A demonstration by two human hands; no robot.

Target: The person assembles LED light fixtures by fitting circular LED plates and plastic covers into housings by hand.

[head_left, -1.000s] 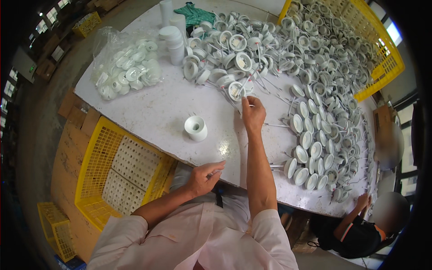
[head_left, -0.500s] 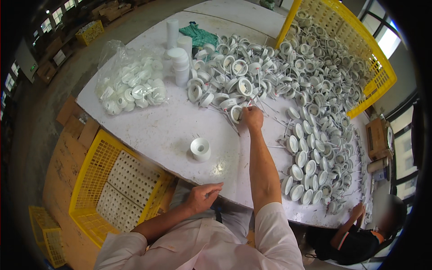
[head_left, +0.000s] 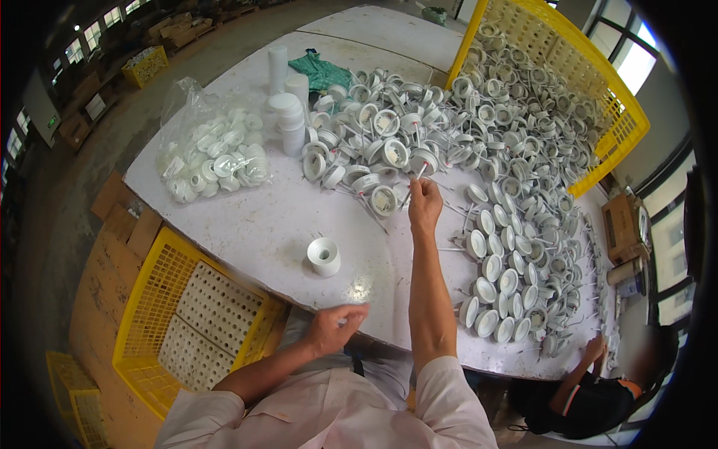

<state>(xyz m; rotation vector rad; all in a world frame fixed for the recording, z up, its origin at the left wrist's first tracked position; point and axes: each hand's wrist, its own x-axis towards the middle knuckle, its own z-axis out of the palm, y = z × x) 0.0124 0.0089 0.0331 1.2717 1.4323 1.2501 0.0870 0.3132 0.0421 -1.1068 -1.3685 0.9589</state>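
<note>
At the near edge of the pile of white round lamp housings [head_left: 381, 123], my right hand [head_left: 425, 203] is closed in a pinch on the wire lead of one lamp housing [head_left: 423, 160]. That housing shows just beyond my fingertips, against the other housings. A second housing [head_left: 383, 200] lies on its side left of the hand. My left hand [head_left: 338, 328] is over the table's front edge, fingers stretched and thumb apart, holding nothing. Nearest to it stands a white round cup-like part [head_left: 323, 257] with a hole in its middle.
A clear bag of white discs [head_left: 217, 157], stacked white caps [head_left: 288, 123] and a green cloth [head_left: 321, 71] lie at the back left. One yellow crate [head_left: 636, 123] is tipped among housings; another crate [head_left: 134, 322] stands lower left. A person [head_left: 591, 389] sits at lower right.
My right hand has drawn slightly back from the pile, a housing now showing at its fingertips. The left hand's thumb and fingers have spread a little. The whole view has shifted slightly.
</note>
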